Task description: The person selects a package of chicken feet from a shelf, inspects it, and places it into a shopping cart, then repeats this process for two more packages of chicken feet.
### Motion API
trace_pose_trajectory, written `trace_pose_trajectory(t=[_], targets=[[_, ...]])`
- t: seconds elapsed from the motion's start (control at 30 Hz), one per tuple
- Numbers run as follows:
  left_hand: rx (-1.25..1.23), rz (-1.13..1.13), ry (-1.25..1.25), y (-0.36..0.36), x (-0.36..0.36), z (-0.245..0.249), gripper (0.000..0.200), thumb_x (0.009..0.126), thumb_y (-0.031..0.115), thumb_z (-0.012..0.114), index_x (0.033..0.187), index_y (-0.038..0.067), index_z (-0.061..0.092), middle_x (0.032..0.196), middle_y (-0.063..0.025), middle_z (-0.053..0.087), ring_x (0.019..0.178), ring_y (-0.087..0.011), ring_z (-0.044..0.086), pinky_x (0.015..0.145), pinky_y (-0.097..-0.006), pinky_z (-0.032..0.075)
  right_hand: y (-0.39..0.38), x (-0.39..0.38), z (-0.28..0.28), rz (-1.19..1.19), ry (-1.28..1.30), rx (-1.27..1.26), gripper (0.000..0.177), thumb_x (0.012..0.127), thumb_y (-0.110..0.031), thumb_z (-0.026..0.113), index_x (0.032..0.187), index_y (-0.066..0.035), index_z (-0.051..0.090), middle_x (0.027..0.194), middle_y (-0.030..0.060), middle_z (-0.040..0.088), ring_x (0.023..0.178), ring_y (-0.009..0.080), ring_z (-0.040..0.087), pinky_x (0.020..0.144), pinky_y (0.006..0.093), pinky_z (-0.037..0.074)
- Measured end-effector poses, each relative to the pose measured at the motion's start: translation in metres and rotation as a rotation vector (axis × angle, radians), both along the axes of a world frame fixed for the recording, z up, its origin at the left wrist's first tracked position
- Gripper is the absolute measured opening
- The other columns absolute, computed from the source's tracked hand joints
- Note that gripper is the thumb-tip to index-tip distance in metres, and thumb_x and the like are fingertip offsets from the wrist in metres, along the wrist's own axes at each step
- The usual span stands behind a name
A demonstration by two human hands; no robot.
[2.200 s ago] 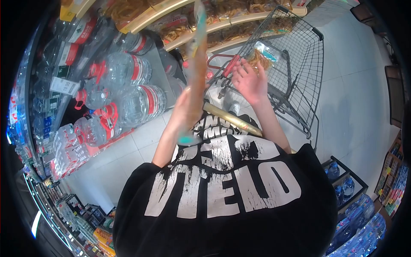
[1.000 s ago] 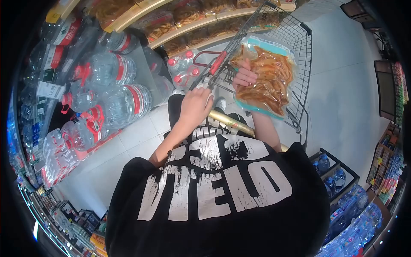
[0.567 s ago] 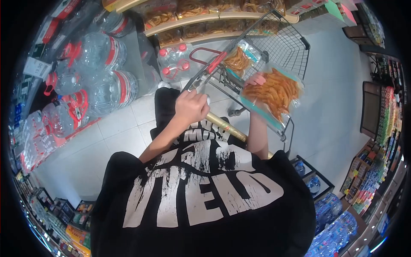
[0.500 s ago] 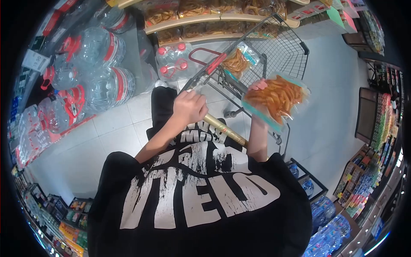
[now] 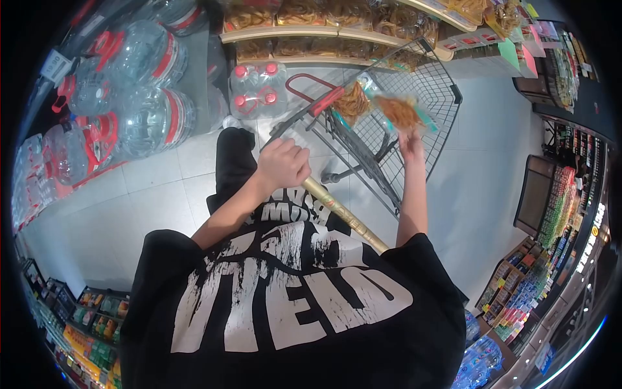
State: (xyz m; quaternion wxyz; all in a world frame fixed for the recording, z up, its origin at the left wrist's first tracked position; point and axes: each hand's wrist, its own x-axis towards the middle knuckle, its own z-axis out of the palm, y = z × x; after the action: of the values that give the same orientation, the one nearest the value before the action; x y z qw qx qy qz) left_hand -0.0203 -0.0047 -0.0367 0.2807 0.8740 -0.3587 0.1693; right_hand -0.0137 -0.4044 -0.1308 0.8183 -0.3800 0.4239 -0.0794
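My left hand [image 5: 284, 161] is wrapped round a golden rod [image 5: 340, 211] that slants down to the right in front of my shirt. My right hand [image 5: 411, 139] reaches out over the shopping cart [image 5: 440, 97], its fingers at the lower edge of a clear bag of brown food strips [image 5: 400, 113], which is blurred. Another bag of the same kind [image 5: 352, 104] lies in the cart near the red handle [image 5: 327, 102], left of the held bag.
Large water bottles [image 5: 152, 120] stand at the left, and a pack of red-capped bottles [image 5: 258, 91] sits on the floor. Shelves [image 5: 337, 31] of bagged food run behind the cart. More stocked shelves [image 5: 551, 194] line the right.
My right hand has moved forward and away from my body with the bag, which is now over the cart. My left hand still holds the rod. The view has shifted slightly.
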Motion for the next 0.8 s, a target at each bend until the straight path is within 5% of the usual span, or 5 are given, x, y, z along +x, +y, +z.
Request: trace_pose_trajectory(t=[0.1, 0.33, 0.8], targets=[[-0.029, -0.005, -0.023, -0.001, 0.0, -0.001, 0.006, 0.058, 0.015, 0.056, 0.06, 0.011, 0.051, 0.057, 0.0015, 0.051, 0.054, -0.015, 0.047, 0.051, -0.0281, 0.034, 0.005, 0.008, -0.048, 0.054, 0.287, -0.178, 0.037, 0.094, -0.035, 0.046, 0.124, -0.013, 0.043, 0.12, 0.0055, 0.051, 0.103, 0.0275, 0.055, 0.085, 0.0323, 0.05], [-0.02, 0.0, -0.026, -0.003, 0.005, 0.001, 0.013, 0.059, 0.019, 0.058, 0.058, 0.012, 0.047, 0.054, 0.0013, 0.046, 0.057, -0.0149, 0.047, 0.053, -0.0277, 0.035, 0.011, 0.023, -0.107, 0.197, 0.324, -0.002, 0.033, 0.095, -0.037, 0.043, 0.124, -0.021, 0.043, 0.123, 0.0005, 0.046, 0.107, 0.0233, 0.044, 0.085, 0.0366, 0.044], [0.074, -0.055, 0.064, -0.004, 0.017, 0.008, 0.014, 0.057, 0.024, 0.056, 0.06, 0.014, 0.047, 0.056, 0.0019, 0.042, 0.056, -0.0148, 0.043, 0.052, -0.0274, 0.031, -0.004, 0.078, -0.183, 0.254, 0.398, 0.12, 0.034, 0.097, -0.022, 0.034, 0.129, -0.029, 0.044, 0.112, 0.0004, 0.051, 0.099, 0.0244, 0.048, 0.08, 0.0376, 0.044]])
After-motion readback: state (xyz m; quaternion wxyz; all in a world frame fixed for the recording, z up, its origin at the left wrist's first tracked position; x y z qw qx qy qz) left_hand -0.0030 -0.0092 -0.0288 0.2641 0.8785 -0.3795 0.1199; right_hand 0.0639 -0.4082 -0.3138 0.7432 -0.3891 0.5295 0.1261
